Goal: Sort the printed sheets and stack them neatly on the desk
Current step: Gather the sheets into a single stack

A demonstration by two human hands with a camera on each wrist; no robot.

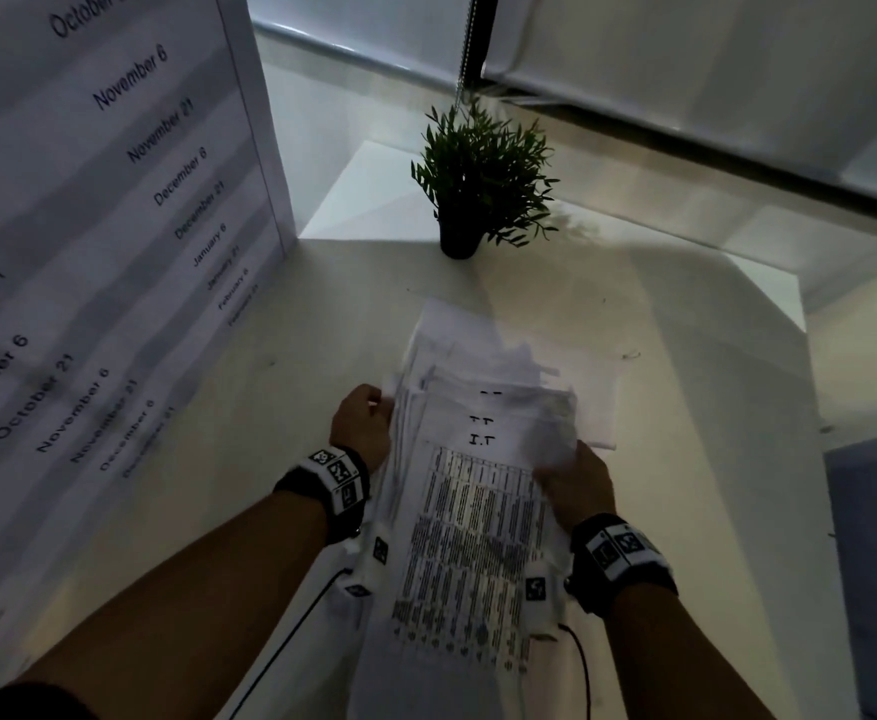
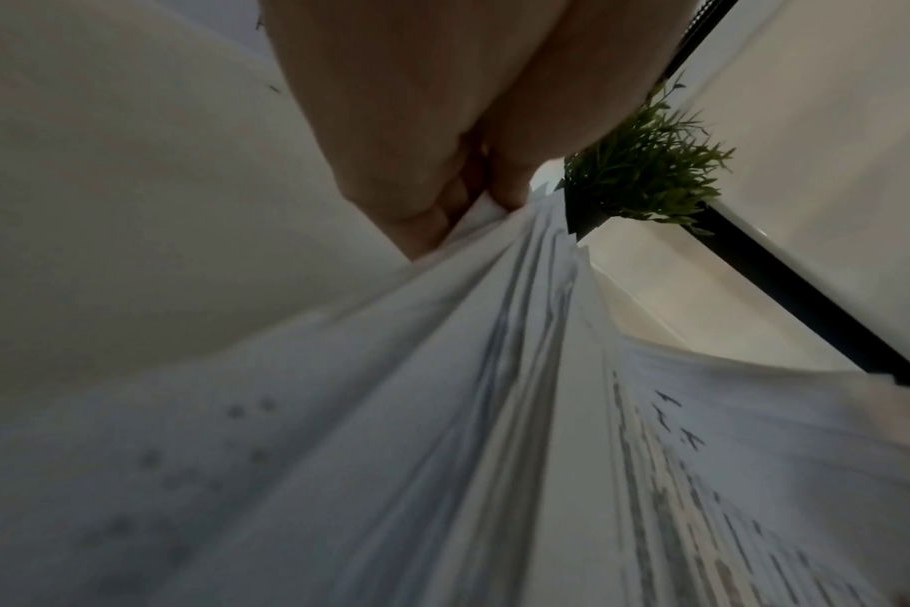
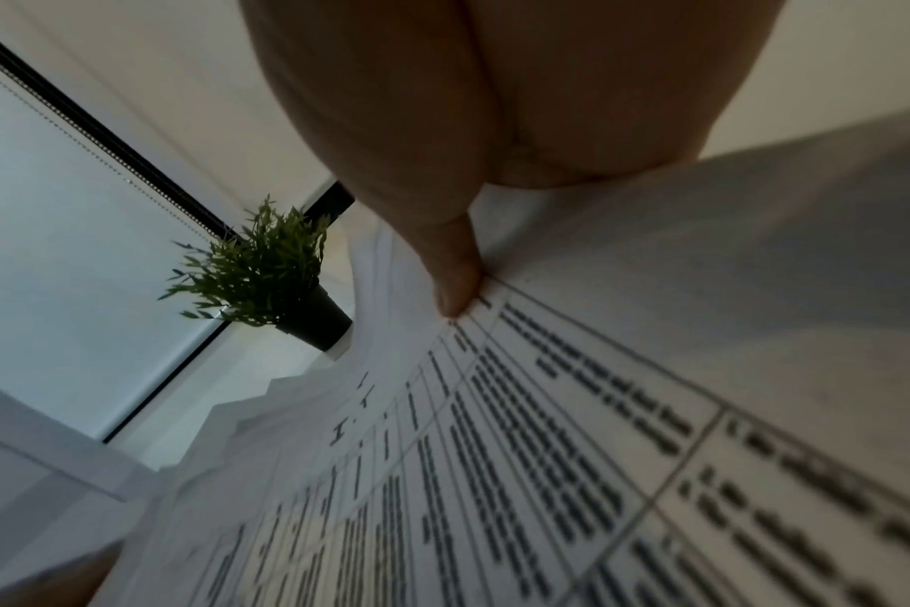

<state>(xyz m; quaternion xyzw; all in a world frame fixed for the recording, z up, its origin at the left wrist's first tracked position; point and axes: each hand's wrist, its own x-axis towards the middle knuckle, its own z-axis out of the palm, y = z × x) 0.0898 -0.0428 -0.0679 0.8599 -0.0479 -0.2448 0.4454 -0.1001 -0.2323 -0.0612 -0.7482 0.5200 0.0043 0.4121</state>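
Both hands grip one uneven bundle of printed sheets [image 1: 470, 511] above the desk [image 1: 685, 356]. The left hand [image 1: 362, 428] pinches the bundle's left long edge, and the right hand [image 1: 576, 483] grasps the right long edge, its thumb [image 3: 455, 283] pressing on the top page. The long axis of the bundle runs away from the person, toward the potted plant [image 1: 483, 174] (the far ends are fanned and not aligned). A separate sheet [image 1: 600, 407] lies flat on the desk, just to the right, so the right hand is nearer to it.
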